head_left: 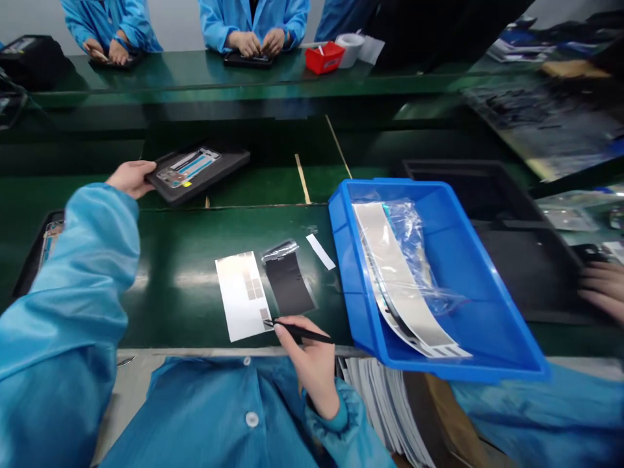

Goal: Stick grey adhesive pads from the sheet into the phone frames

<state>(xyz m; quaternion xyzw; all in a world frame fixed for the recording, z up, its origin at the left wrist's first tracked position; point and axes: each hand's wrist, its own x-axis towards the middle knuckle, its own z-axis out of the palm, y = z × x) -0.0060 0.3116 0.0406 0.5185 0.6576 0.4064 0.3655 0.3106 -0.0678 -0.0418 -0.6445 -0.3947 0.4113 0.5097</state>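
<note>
Perhaps tweezers (305, 332) touch white sheet (240, 296); contact indistinct

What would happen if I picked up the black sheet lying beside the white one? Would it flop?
Probably a bit: the black sheet looks very thin, and the clear film at its far end curls up. It's likely light, since it seems barely thicker than paper. Lying flat, it probably wouldn't roll, but might slide on the shiny table.
</note>
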